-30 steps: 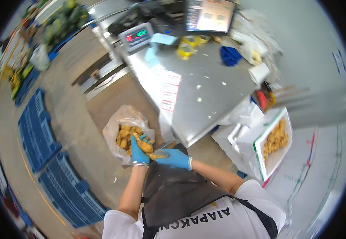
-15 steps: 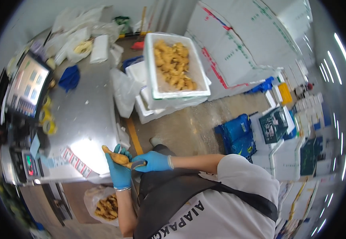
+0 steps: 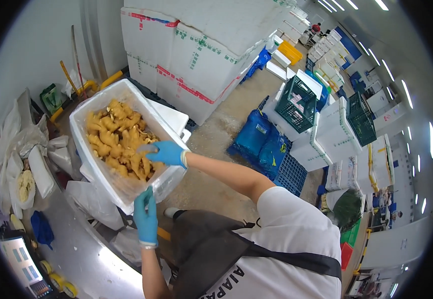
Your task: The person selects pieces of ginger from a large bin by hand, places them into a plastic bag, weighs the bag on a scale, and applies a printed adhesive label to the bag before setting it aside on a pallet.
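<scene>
A white foam box (image 3: 162,178) lined with clear plastic holds a heap of ginger roots (image 3: 119,134). My right hand (image 3: 165,153), in a blue glove, reaches over the box's near right side to the ginger. From its closed fingers juts a short grey blade of a small knife (image 3: 147,148); the handle is hidden in the palm. My left hand (image 3: 145,215), also blue-gloved, is raised by the box's near corner. Its fingers point up, and no ginger shows in it.
A steel table (image 3: 99,264) with a screen (image 3: 24,266), tape rolls (image 3: 69,289) and a blue cloth (image 3: 42,229) lies at left. Tall white foam boxes (image 3: 191,60) stand behind. Blue bags (image 3: 258,139) and a green crate (image 3: 296,104) are on the right.
My view has turned toward the ginger box. My right hand has moved from near my body to over the ginger. The ginger piece held in my left hand is gone from it.
</scene>
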Available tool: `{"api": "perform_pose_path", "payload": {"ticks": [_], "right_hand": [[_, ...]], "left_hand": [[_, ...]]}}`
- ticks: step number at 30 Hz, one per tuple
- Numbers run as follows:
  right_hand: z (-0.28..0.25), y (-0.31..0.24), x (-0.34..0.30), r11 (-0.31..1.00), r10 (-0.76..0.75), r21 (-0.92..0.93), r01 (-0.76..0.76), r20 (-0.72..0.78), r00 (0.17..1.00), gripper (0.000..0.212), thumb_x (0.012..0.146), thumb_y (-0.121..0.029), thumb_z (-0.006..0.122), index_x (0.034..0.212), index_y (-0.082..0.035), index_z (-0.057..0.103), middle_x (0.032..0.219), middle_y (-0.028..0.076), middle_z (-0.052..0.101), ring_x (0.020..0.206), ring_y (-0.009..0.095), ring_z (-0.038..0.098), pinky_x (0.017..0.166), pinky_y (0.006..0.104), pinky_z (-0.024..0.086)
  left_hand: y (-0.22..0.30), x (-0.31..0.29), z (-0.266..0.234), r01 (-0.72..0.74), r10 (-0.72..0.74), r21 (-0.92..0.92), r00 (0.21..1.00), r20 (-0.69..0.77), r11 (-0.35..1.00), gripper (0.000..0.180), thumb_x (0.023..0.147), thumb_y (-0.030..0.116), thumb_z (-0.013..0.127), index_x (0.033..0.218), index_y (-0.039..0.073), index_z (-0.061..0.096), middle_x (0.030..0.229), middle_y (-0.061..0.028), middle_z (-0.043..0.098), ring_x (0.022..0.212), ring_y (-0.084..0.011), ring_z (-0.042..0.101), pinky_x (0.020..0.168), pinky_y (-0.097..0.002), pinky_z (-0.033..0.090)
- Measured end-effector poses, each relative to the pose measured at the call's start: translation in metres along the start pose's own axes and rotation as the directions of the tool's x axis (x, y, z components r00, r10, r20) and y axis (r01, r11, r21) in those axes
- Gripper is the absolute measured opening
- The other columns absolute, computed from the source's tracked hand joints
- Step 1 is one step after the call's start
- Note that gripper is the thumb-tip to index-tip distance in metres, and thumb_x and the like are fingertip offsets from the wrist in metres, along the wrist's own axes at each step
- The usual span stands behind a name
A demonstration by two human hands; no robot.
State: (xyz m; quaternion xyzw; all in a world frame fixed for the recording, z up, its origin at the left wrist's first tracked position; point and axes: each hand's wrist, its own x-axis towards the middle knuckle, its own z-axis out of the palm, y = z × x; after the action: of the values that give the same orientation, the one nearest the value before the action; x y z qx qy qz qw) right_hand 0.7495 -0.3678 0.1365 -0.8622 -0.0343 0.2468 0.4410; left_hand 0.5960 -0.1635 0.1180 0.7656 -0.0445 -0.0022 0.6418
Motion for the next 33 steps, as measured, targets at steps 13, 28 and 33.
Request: {"api": "perform_pose_path", "payload": {"ticks": [13,28,33], "right_hand": [[0.009,0.048,0.125,0.965,0.059,-0.256,-0.051,0.022,0.998,0.040,0.087,-0.041,0.062,0.108,-0.007,0.065,0.089,0.019,0.069,0.084,0.036,0.066,0.075,0.0434,0.051],[0.064,0.046,0.079,0.740,-0.472,-0.541,0.401,0.007,0.881,0.039,0.081,-0.038,0.073,0.101,-0.006,0.065,0.078,0.013,0.065,0.075,0.029,0.066,0.066,0.0380,0.052],[-0.001,0.002,0.068,0.704,0.250,0.648,-0.293,0.160,0.955,0.047,0.093,-0.047,0.060,0.105,-0.002,0.065,0.063,0.001,0.056,0.046,0.009,0.045,0.047,0.0262,0.042]], "left_hand": [[-0.070,0.082,-0.022,0.161,-0.276,0.505,0.947,0.163,0.848,0.038,0.092,0.039,0.057,0.101,0.004,0.066,0.095,-0.0177,0.067,0.091,-0.0360,0.063,0.082,-0.0462,0.048],[-0.153,0.153,0.025,0.474,-0.444,0.597,0.871,-0.211,0.647,0.032,0.077,0.022,0.075,0.100,0.003,0.061,0.103,-0.0189,0.067,0.094,-0.0362,0.066,0.079,-0.0439,0.054],[-0.092,0.122,-0.025,0.318,-0.302,0.316,0.948,-0.100,0.894,0.032,0.085,0.028,0.069,0.107,0.005,0.062,0.104,-0.0165,0.065,0.094,-0.0327,0.065,0.081,-0.0397,0.052]]}}
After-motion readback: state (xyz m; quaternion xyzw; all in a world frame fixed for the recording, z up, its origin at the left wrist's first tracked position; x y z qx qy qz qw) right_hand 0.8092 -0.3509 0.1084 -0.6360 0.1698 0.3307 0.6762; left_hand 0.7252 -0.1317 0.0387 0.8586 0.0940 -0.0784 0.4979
